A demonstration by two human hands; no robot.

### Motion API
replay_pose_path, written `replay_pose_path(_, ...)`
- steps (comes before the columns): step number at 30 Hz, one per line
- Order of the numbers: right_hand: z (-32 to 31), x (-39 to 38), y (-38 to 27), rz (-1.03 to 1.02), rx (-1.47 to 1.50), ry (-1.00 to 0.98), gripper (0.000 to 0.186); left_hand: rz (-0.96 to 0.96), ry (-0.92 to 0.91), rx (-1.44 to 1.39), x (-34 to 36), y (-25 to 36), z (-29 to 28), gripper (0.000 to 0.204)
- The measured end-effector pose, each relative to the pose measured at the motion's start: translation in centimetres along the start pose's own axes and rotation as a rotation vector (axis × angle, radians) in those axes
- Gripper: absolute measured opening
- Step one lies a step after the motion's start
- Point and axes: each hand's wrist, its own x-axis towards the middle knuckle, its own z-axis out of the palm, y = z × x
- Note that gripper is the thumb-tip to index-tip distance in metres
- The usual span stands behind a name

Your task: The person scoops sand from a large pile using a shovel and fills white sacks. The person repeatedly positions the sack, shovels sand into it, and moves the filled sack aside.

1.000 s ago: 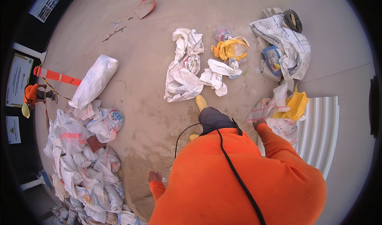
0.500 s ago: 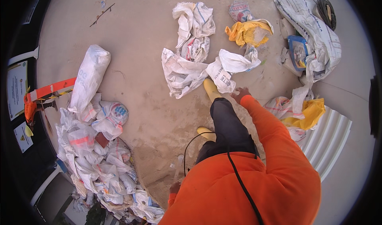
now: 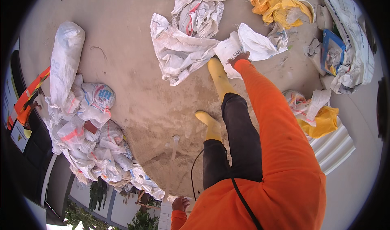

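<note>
My right hand [image 3: 239, 59] reaches down onto a crumpled white sack [image 3: 228, 50] with dark print, just beyond my front yellow boot [image 3: 219, 77]. Its fingers are bent into the cloth and appear closed on it. A second white sack [image 3: 260, 43] touches this one on its right, and a wide, wrinkled white sack [image 3: 183, 55] adjoins it on the left. Low in the view, my left hand [image 3: 180, 204] hangs beside my body with loosely curved fingers and nothing visible in it. A thin pale rod [image 3: 172, 156] lies left of my legs, apart from that hand.
Many filled white sacks [image 3: 93, 148] are heaped at the left, with a long one [image 3: 67, 59] on top. A yellow sack [image 3: 280, 8] lies at the far right. Further right are a blue-edged packet [image 3: 333, 51], a large printed sheet [image 3: 349, 30] and corrugated white panels [image 3: 333, 148].
My right hand has moved forward from beside the printed white sack onto it. The view has shifted, so the sacks sit higher in the picture. My rear boot shows more fully.
</note>
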Motion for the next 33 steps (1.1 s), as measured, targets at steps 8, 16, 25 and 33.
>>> replay_pose_path(8, -5.6, -5.7, 10.5, -0.093, 0.661, 0.593, 0.027, 0.071, -0.287, -0.203, -0.9, -0.9, 0.0, 0.015)
replay_pose_path(16, -16.0, -32.9, 12.5, -0.354, 1.187, -0.127, 0.048, 0.661, -0.547, -0.111, -5.6, 8.8, 9.2, 0.025)
replay_pose_path(25, -12.6, -63.0, 4.3, -0.955, 0.615, -0.352, 0.056, 1.515, -0.872, 0.027, -19.5, 14.4, 9.1, 0.059)
replay_pose_path(33, -6.5, -66.3, 5.0, -1.063, 0.931, -0.276, 0.026, 0.731, -0.622, -1.114, -2.3, -1.3, -9.9, 0.033)
